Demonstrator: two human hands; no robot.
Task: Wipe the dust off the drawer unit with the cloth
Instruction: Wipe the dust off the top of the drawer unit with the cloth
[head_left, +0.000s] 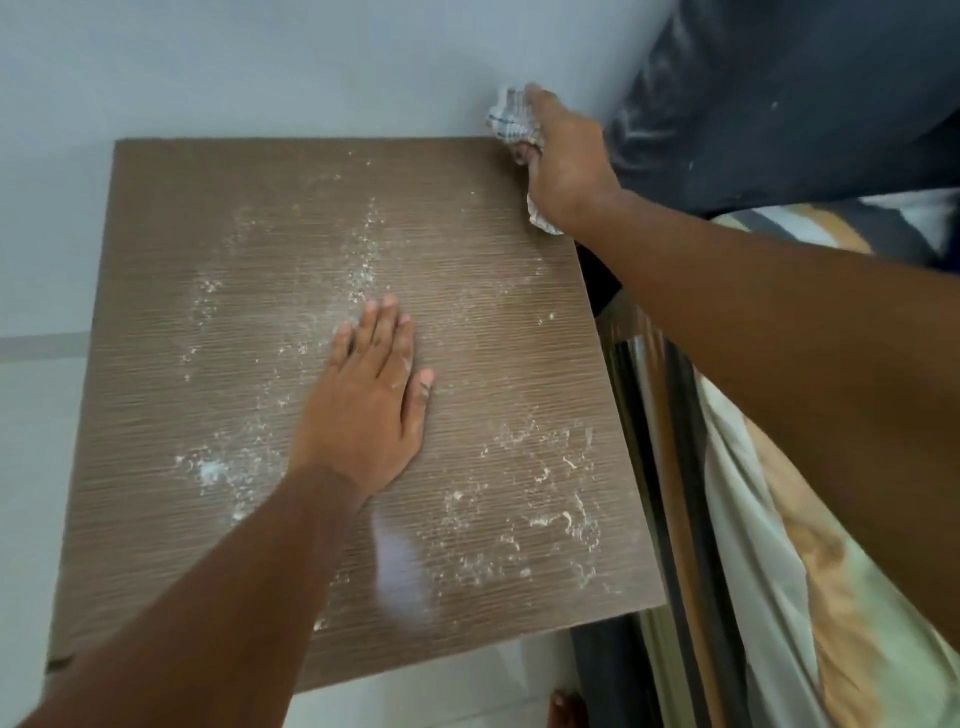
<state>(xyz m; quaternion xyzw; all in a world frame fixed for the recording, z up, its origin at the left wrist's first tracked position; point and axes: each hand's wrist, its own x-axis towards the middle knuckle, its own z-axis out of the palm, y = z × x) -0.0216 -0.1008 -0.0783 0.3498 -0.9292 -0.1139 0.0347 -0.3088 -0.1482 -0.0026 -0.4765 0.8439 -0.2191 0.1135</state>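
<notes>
The drawer unit (218, 395) shows its brown wood-grain top, speckled with white dust across the middle and the near right part. My left hand (369, 400) lies flat on the top near its centre, fingers together and empty. At the far right corner of the top, my right hand (563, 156) is closed around a bunched white cloth (509, 114) with thin dark stripes. Part of the cloth sticks out past the fingers and another bit hangs below the palm at the unit's right edge.
A pale wall (311, 67) runs behind the unit. A dark padded headboard (779, 104) and a bed with a patterned sheet (779, 519) stand close on the right. A shiny metal bed rail (660, 467) borders the unit's right side. Light floor tiles (31, 467) lie to the left.
</notes>
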